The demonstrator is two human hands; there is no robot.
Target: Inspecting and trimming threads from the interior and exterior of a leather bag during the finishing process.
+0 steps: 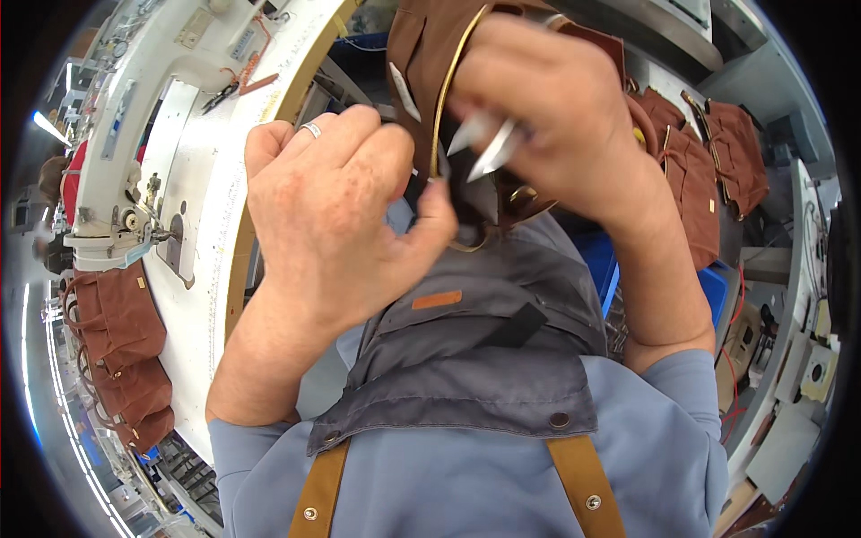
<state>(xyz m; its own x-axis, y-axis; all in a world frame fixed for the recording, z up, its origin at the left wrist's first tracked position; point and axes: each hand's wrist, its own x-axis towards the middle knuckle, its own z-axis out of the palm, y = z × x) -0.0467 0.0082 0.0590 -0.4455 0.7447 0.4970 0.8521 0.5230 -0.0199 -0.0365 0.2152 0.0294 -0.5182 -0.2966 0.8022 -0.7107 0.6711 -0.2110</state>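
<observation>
Hands work close together near the chest, over a grey apron [484, 359] with tan straps. The left hand [336, 202] is curled nearly into a fist, a ring on one finger, its thumb and fingertips pinched shut on a dark edge of the brown bag [426, 54], right where a gold-coloured zipper [448, 90] runs down the opening. The right hand [556, 112] is closed around small snips [489, 148], whose pale metal blades point left and down toward the left thumb; the blade tips sit just beside the pinched spot, though whether they touch the fabric cannot be told. The bag is held up in the air between the two hands, in the far middle of the scene, its upper part reaching past the top of the view.

To the left lies a white sewing table [202, 224] with a sewing machine [126, 179] on it, and brown bags [121, 345] stacked at its near left edge. More brown bags [708, 170] are piled to the far right, beside a blue bin [713, 291].
</observation>
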